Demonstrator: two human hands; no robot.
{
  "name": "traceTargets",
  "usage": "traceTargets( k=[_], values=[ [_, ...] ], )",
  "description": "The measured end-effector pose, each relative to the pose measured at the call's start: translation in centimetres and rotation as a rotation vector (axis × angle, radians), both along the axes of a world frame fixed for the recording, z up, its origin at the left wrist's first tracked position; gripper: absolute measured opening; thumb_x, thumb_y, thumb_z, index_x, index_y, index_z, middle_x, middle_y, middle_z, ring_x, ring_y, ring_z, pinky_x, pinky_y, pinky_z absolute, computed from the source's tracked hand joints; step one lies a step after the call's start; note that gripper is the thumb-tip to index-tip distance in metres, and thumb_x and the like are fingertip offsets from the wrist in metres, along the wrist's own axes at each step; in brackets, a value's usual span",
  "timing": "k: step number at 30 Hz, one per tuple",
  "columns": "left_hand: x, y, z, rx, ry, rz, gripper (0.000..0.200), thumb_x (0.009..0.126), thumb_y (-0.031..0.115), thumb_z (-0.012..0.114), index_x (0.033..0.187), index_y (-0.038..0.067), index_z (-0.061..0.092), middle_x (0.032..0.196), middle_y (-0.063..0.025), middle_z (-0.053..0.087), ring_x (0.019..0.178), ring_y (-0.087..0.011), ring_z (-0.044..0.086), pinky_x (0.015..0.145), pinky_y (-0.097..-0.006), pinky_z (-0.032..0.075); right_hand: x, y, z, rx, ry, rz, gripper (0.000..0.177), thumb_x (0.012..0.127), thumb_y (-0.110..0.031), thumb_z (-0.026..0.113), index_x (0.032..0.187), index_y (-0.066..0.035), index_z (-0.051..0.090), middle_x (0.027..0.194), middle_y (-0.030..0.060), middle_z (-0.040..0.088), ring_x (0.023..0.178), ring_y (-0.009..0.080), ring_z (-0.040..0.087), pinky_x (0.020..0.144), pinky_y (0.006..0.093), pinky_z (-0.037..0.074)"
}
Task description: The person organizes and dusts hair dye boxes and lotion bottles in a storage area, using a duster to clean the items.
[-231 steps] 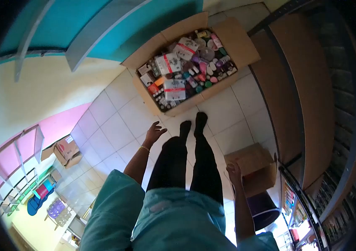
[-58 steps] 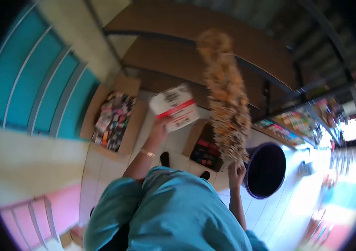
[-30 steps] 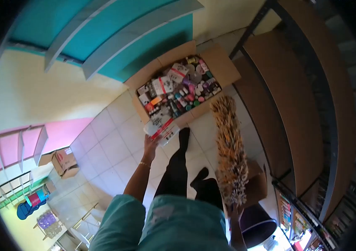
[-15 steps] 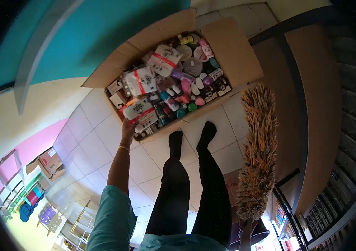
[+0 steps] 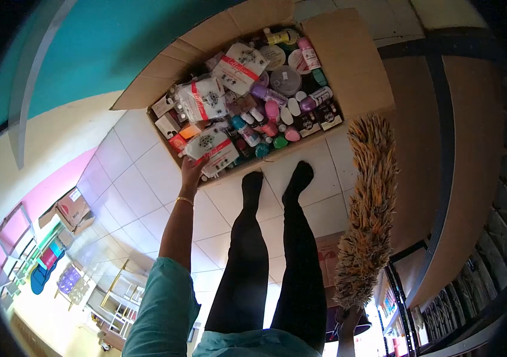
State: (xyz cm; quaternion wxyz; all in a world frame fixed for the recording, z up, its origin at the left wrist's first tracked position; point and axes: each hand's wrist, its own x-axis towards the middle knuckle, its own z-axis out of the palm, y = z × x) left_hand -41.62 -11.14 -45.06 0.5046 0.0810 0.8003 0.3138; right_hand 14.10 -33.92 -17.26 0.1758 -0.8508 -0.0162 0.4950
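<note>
My left hand [image 5: 193, 172] reaches to the near left corner of an open cardboard box [image 5: 349, 65]. Its fingers are closed on the edge of a white plastic packet [image 5: 212, 149] with a red band, which lies over other goods. Two similar packets, a middle one [image 5: 202, 99] and a far one [image 5: 240, 67], rest deeper in the box. Bottles, round tubs and small cartons crowd around them, among them a pink bottle [image 5: 309, 53] and a purple bottle [image 5: 268, 94]. Low on the right, my right hand [image 5: 349, 321], partly in shadow, grips a shaggy brown-orange duster [image 5: 372, 196], its head pointing up.
Below the box are my feet in black socks [image 5: 252, 184] on pale tiles [image 5: 206, 208]. A teal wall [image 5: 122, 47] stands behind it. Dark metal shelving [image 5: 441, 149] runs along the right. Another carton [image 5: 75, 211] sits far left, near racks and blue slippers [image 5: 44, 276].
The view has shifted, so the box appears higher and further right. My left hand's packet has moved slightly, showing more of a red-orange carton beside it. The duster stays in my right hand.
</note>
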Motion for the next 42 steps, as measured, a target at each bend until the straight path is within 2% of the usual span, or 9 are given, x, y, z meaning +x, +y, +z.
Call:
traceTargets(
  k=[6, 11, 15, 21, 26, 29, 34, 39, 42],
  values=[
    [0.3, -1.7, -2.6, 0.211, 0.089, 0.084, 0.045, 0.070, 0.021, 0.074, 0.104, 0.003, 0.051, 0.091, -0.0041, 0.059, 0.081, -0.0126, 0.055, 0.073, -0.0262, 0.044, -5.4, 6.9, 2.4, -0.017, -0.035, -0.131, 0.037, 0.086, -0.023, 0.047, 0.119, -0.009, 0.039, 0.093, 0.0096, 0.050, 0.075, 0.0177, 0.054, 0.054, 0.0242, 0.044],
    [0.1, -1.3, -1.6, 0.074, 0.602, -0.108, 0.047, 0.069, 0.015, 0.071, 0.109, 0.002, 0.049, 0.100, -0.0115, 0.055, 0.093, -0.0215, 0.052, 0.085, -0.0325, 0.040, -6.5, 8.9, 3.0, 0.101, -0.225, 0.769, 0.045, 0.085, -0.027, 0.050, 0.124, -0.013, 0.031, 0.090, 0.0056, 0.048, 0.074, 0.0139, 0.047, 0.057, 0.0236, 0.041],
    [2.8, 2.8, 4.0, 0.202, 1.074, -0.334, 0.045, 0.068, 0.012, 0.067, 0.109, 0.005, 0.050, 0.106, -0.0160, 0.051, 0.102, -0.0293, 0.046, 0.091, -0.0386, 0.035, -4.5, 4.8, 1.5, -0.069, 0.009, -0.016, 0.047, 0.085, -0.028, 0.051, 0.124, -0.016, 0.028, 0.078, 0.0013, 0.046, 0.058, 0.0089, 0.045, 0.047, 0.0213, 0.039],
    [9.9, 12.8, 4.8, 0.557, 0.792, -0.897, 0.040, 0.068, 0.013, 0.063, 0.106, 0.008, 0.051, 0.109, -0.0136, 0.049, 0.103, -0.0318, 0.046, 0.088, -0.0421, 0.037, -6.5, 9.9, 2.6, -0.181, 0.045, -0.084, 0.042, 0.082, -0.024, 0.054, 0.118, -0.012, 0.035, 0.086, 0.0050, 0.047, 0.067, 0.0108, 0.048, 0.057, 0.0263, 0.043],
    [16.1, 22.8, 1.3, 0.459, 0.920, -1.079, 0.043, 0.068, 0.017, 0.060, 0.107, 0.003, 0.049, 0.115, -0.0151, 0.045, 0.111, -0.0315, 0.040, 0.091, -0.0411, 0.035, -4.1, 4.5, 0.3, 0.021, -0.327, 0.720, 0.038, 0.078, -0.015, 0.058, 0.113, -0.007, 0.042, 0.102, 0.0144, 0.044, 0.089, 0.0226, 0.046, 0.077, 0.0367, 0.041],
    [17.5, 26.4, -1.9, 0.278, 0.937, -1.070, 0.050, 0.066, 0.020, 0.062, 0.109, 0.001, 0.047, 0.119, -0.0174, 0.042, 0.114, -0.0324, 0.038, 0.093, -0.0412, 0.034, -6.4, 8.5, 1.3, 0.004, -0.210, 0.109, 0.039, 0.076, -0.011, 0.061, 0.111, -0.004, 0.045, 0.111, 0.0204, 0.041, 0.097, 0.0324, 0.044, 0.081, 0.0395, 0.040],
    [18.3, 28.0, -3.4, 0.150, 0.987, -0.984, 0.081, 0.066, 0.043, 0.065, 0.124, -0.003, 0.032, 0.124, -0.0253, 0.036, 0.117, -0.0388, 0.033, 0.097, -0.0469, 0.030, -4.8, 5.9, 0.0, 0.080, -0.455, 1.163, 0.039, 0.079, -0.014, 0.060, 0.112, 0.000, 0.045, 0.112, 0.0238, 0.045, 0.102, 0.0382, 0.043, 0.084, 0.0446, 0.038],
    [19.1, 28.7, -1.4, -0.118, 0.874, -1.105, 0.095, 0.055, 0.039, 0.075, 0.128, 0.001, 0.027, 0.128, -0.0211, 0.031, 0.118, -0.0368, 0.031, 0.093, -0.0503, 0.034, -4.3, 1.9, -3.1, 0.097, -0.518, 0.936, 0.030, 0.087, -0.034, 0.044, 0.110, -0.016, 0.039, 0.067, 0.0029, 0.047, 0.046, 0.0107, 0.041, 0.036, 0.0214, 0.027],
    [18.5, 28.8, -1.8, -0.061, 0.779, -1.048, 0.097, 0.053, 0.037, 0.077, 0.128, 0.002, 0.027, 0.125, -0.0211, 0.032, 0.116, -0.0374, 0.033, 0.093, -0.0489, 0.035, -4.9, 2.7, -2.6, -0.009, -0.311, 0.456, 0.034, 0.078, -0.021, 0.058, 0.104, -0.004, 0.046, 0.093, 0.0161, 0.048, 0.082, 0.0306, 0.039, 0.069, 0.0401, 0.029]
  ],
)
